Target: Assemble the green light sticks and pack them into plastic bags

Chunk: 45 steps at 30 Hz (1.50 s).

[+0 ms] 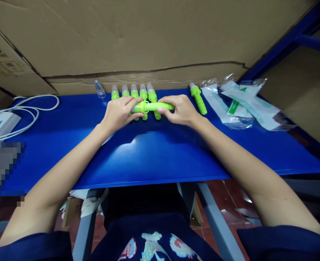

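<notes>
Both my hands grip one bright green plastic tube (pixel 154 106), held crosswise above the blue table (pixel 154 152). My left hand (pixel 119 112) is closed on its left end, where a ringed collar shows. My right hand (pixel 180 108) pinches its right end. Behind and under the tube lies a row of several similar green pieces with clear caps (pixel 134 93), side by side. One more green piece (pixel 198 98) lies apart, just right of my right hand.
A clear plastic cap (pixel 99 88) stands at the back left of the row. Sealed clear-and-white packets (pixel 244 105) lie at the right. A white cable and device (pixel 13 116) sit at the left edge. Cardboard sheets (pixel 149 36) wall off the back.
</notes>
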Motion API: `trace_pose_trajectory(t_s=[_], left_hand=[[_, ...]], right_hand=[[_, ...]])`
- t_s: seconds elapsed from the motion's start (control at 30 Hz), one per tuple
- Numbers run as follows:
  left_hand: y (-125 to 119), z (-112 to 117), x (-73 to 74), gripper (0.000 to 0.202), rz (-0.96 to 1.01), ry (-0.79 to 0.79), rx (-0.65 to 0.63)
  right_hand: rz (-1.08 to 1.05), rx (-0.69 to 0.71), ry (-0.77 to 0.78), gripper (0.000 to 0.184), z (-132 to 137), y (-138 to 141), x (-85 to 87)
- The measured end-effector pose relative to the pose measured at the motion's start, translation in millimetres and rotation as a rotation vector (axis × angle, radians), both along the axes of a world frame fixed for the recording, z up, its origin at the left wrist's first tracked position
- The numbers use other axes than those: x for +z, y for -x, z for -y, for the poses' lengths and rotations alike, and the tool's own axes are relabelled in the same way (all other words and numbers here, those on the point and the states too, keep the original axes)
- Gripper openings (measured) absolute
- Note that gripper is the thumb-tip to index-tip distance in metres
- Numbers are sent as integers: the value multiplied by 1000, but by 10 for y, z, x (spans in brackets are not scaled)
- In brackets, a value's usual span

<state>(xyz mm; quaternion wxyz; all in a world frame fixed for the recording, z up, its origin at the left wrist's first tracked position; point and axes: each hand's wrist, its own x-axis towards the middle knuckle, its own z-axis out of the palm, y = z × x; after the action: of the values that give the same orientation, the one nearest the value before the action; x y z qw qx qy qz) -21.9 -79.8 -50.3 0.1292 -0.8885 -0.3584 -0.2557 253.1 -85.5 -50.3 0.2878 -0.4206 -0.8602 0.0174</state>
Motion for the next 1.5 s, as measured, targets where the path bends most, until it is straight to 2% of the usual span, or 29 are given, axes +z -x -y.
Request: trace_pose_trajectory(t_s=[0.13,0.33,0.5,0.6,0.7,0.87,0.97,1.17,1.5], left_hand=[[-29,19,-3,77,-6,-4,2],[-53,31,-9,68,-47,-25,-17],[-102,42,-35,61,-39,-51,-70],[-108,43,-21,60,-73,-50,-74],[-65,24,5,60,-86,-22,-57],[8,3,11,54,-28,9,22],[-2,23,4,52,11,22,58],[-25,54,16,54,53,81,100],[41,-9,-1,50,-30,100,74]], right_hand=[[-67,37,167,42,-4,-13,103],[-234,229,565,59,-26,-57,194],[-318,284,908,50,-61,-143,224],[-339,289,994,58,-84,-154,192],[-278,249,869,65,-92,-94,130],[-267,124,332,61,-106,12,0],[-239,123,178,57,-120,8,-37],[-133,102,65,33,-81,21,-13],[31,57,68,35,4,61,15]])
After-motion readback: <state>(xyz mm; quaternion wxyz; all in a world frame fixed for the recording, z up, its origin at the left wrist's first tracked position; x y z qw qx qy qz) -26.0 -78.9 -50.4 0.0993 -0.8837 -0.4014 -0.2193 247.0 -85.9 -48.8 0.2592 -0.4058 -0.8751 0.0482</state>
